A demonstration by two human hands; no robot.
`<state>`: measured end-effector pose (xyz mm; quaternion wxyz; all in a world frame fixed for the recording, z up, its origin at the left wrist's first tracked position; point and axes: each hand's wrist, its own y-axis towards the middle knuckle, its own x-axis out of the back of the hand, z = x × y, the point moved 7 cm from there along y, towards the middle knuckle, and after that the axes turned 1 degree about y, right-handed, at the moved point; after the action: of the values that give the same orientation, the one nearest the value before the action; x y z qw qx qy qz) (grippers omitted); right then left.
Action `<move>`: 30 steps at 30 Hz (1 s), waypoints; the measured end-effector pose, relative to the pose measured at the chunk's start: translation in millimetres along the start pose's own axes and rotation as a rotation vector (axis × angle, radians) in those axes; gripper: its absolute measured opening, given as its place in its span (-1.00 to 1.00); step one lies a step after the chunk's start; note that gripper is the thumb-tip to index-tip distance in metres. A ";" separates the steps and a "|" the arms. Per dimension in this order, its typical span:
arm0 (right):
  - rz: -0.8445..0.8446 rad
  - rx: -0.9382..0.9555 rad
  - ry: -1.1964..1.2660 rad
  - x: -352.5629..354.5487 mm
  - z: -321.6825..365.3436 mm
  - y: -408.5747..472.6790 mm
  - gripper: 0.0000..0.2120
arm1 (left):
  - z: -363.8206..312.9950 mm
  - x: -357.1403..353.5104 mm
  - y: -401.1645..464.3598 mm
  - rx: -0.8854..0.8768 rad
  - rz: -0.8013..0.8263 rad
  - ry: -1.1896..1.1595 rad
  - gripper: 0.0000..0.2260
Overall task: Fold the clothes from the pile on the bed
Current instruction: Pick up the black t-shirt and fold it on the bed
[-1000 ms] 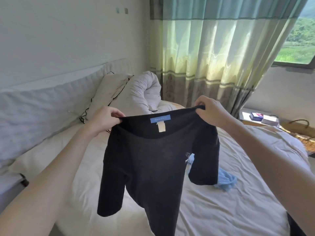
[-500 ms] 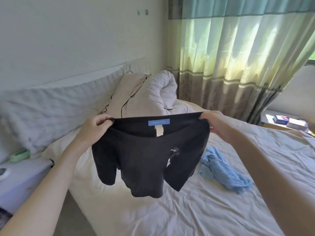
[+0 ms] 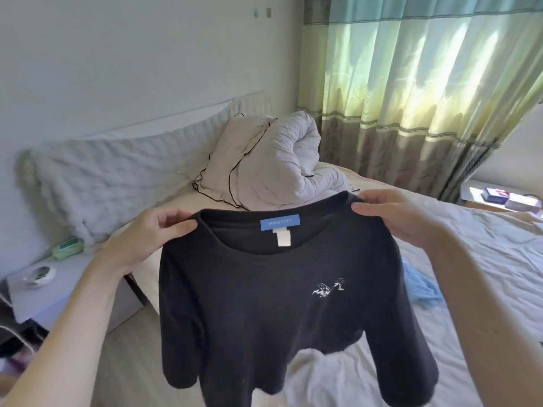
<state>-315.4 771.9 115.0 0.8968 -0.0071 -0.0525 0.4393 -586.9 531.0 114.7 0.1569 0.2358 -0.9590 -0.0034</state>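
A black T-shirt [image 3: 264, 312] with a blue neck label and a small white emblem on the chest hangs in the air above the bed [image 3: 484, 259]. My left hand [image 3: 155, 233] pinches its left shoulder by the collar. My right hand [image 3: 393, 215] grips the right shoulder. The shirt is spread wide, front side toward me, sleeves hanging down. A light blue garment [image 3: 420, 286] lies crumpled on the sheet behind the shirt, mostly hidden by it.
A rolled white duvet [image 3: 282, 165] and a pillow [image 3: 226, 160] sit at the head of the bed. A white nightstand [image 3: 55, 286] with small items stands at left. Green curtains [image 3: 411, 98] hang at the back. A low table [image 3: 499, 198] with boxes is at far right.
The shirt has been raised and spread out flat, its chest emblem now facing me. Both hands shifted closer to the camera and keep their hold on the shoulders.
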 end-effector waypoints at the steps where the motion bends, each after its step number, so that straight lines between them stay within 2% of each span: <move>1: -0.108 0.035 -0.073 -7.9 -1.2 -0.7 -0.94 | 5.0 6.6 -2.5 -0.006 -0.071 0.056 -0.91; 4: -0.368 0.136 -0.340 -34.9 -11.6 -6.3 -0.87 | 22.3 24.0 -14.1 -0.032 -0.284 0.376 -0.88; 6: -0.501 0.166 -0.489 -47.3 -25.5 -13.8 -0.89 | 40.7 35.5 -24.9 -0.051 -0.354 0.504 -0.91; 12: -0.649 0.129 -0.825 -85.5 -54.2 -8.6 -0.75 | 105.2 64.0 -37.8 0.023 -0.273 0.525 -0.77; 17: -0.650 0.165 -0.990 -113.8 -58.6 42.9 -0.71 | 135.7 94.0 -8.6 -0.005 -0.308 0.611 -0.87; 21: -0.550 0.204 -0.950 -127.6 -77.8 114.4 -0.79 | 164.0 118.9 38.8 -0.015 -0.342 0.641 -0.92; 23: -0.496 0.214 -0.926 -133.1 -90.3 159.8 -0.85 | 180.0 131.5 73.5 -0.031 -0.362 0.675 -0.91; 26: -0.500 0.208 -0.923 -137.5 -114.4 236.7 -0.86 | 215.8 151.6 135.5 -0.025 -0.369 0.732 -0.86; 30: -0.481 0.101 -0.904 -137.6 -164.8 344.8 -0.83 | 274.2 171.5 221.6 -0.012 -0.352 0.844 -0.81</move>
<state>-654.0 880.6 -81.3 0.8594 0.2392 -0.4137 0.1819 -913.9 631.7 -76.8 0.5325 0.3749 -0.7565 0.0607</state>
